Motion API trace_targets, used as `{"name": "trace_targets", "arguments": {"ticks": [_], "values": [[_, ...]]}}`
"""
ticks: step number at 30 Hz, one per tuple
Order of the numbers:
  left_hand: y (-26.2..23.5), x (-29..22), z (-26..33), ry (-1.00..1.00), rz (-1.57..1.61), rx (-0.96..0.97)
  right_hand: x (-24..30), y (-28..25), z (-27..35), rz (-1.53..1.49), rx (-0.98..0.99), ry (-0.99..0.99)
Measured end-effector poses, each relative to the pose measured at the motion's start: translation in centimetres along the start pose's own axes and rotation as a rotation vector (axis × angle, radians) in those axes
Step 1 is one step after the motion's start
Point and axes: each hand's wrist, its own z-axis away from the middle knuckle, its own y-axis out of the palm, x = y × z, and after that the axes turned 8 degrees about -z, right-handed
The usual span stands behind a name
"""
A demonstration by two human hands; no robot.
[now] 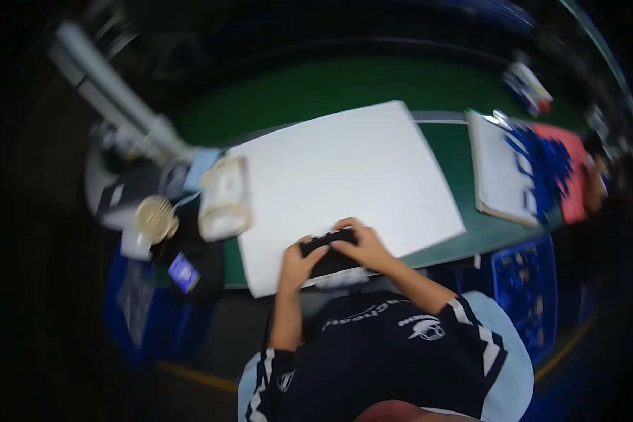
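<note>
Both my hands are closed on a dark, flat, roughly rectangular object [334,261] with a raised black upper edge; blur hides its exact kind. My left hand [299,262] grips its left end, thumb on top. My right hand [362,246] grips the right end, its thumb laid over the upper edge. The object is close in front of my body, over the near edge of a large white sheet [344,176]. A whitish strip [341,279] shows just below the object.
The sheet lies on a green table [457,169]. Leftward are a plastic-wrapped white pack [225,197], a beige round slatted thing [156,219], a lit phone [183,273] and a pale arm [112,91]. Rightward lie a board with papers [496,172] and blue pieces [545,165]. Blue bins [526,295] stand lower.
</note>
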Motion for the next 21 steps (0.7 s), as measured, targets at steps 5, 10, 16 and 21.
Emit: {"name": "trace_targets", "arguments": {"ticks": [5,10,16,21], "values": [[0.1,-2.1,0.9,-0.009,0.117,0.062,1.4,0.4,0.3,-0.05,-0.005,-0.006],[0.0,-2.5,0.5,0.028,0.144,0.093,0.7,0.3,-0.1,-0.105,-0.021,-0.016],[-0.8,-2.6,1.2,0.079,0.154,0.07,0.8,0.2,-0.8,-0.032,0.027,-0.01],[-3.7,-3.2,4.6,0.117,0.149,0.064,2.6,0.5,-4.2,-0.401,0.301,-0.037]]}}
